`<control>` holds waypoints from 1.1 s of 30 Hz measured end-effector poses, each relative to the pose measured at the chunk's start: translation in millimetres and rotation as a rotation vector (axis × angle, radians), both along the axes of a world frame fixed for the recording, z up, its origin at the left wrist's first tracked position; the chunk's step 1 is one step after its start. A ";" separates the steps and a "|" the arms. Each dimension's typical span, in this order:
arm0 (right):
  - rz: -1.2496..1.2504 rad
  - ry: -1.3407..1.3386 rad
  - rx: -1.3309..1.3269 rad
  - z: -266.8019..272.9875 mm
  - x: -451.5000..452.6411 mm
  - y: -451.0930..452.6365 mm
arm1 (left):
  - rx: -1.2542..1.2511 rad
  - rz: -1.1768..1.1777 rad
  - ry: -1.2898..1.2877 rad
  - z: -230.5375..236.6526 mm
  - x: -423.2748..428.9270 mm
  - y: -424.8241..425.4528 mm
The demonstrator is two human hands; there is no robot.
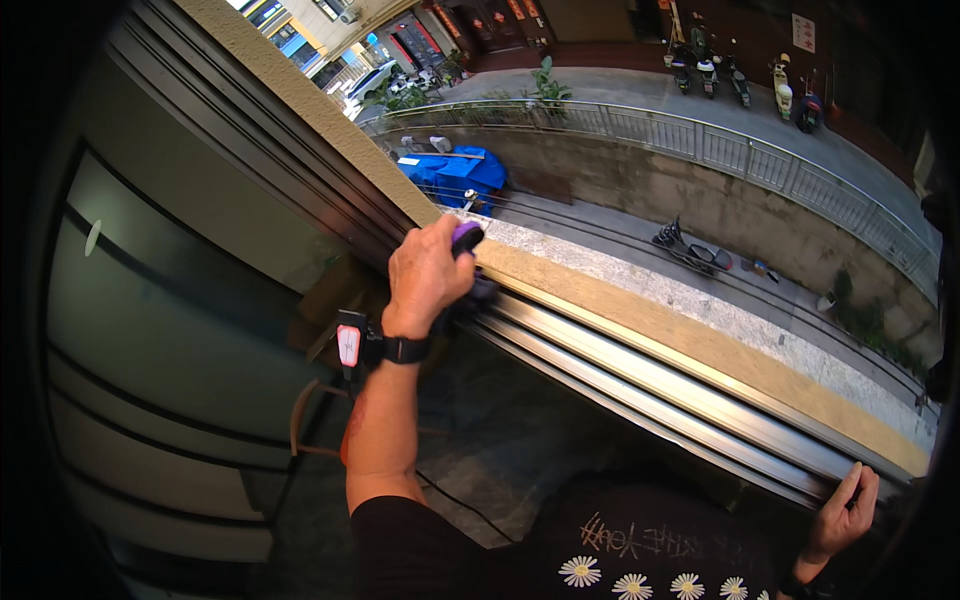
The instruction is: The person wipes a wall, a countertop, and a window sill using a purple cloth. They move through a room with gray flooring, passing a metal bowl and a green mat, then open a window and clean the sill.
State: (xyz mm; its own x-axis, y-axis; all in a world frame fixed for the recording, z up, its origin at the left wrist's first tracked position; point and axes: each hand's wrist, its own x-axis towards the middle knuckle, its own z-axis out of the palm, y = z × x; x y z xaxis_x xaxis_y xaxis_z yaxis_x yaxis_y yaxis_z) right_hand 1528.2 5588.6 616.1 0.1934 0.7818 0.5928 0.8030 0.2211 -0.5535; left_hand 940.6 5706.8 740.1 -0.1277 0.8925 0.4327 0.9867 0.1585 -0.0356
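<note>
My left hand [427, 270] grips a purple and black handle [466, 238] at the corner of a metal window frame. Below the fingers a dark, blurred mass [480, 291] lies against the sill track; whether it is a brush head or a cloth, I cannot tell. My right hand [847, 510] rests at the far right end of the metal window track [645, 367], its fingertips bent over the edge, with nothing visible in them. A black strap with a small device [350, 341] is on my left wrist.
Outside the track run a tan ledge [675, 315] and a stone sill [600, 262], above a lane with a parked scooter [694, 251] and a blue tarp [457, 176]. The upright window frame [300, 150] stands at left, glass panels [172, 300] beyond it. A cable [465, 506] hangs below.
</note>
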 end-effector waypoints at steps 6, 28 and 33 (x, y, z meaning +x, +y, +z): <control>-0.043 -0.005 0.051 3.1 -10.5 2.6 | -0.294 0.274 -0.143 -26.4 -51.4 11.4; -0.020 -0.017 0.045 6.3 -12.0 2.8 | -0.306 0.386 0.092 -12.4 -41.9 -6.5; -0.028 -0.022 0.046 7.7 -13.5 2.5 | -0.377 0.336 0.069 -17.8 -43.2 0.3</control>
State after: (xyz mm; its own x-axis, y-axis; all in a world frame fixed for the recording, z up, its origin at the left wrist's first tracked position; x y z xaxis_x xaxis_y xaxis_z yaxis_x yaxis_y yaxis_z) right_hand 1514.7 5591.1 623.8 0.2014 0.7478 0.6327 0.8210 0.2235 -0.5254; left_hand 897.4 5707.1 722.3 -0.4171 0.9027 0.1058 0.8768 0.4303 -0.2145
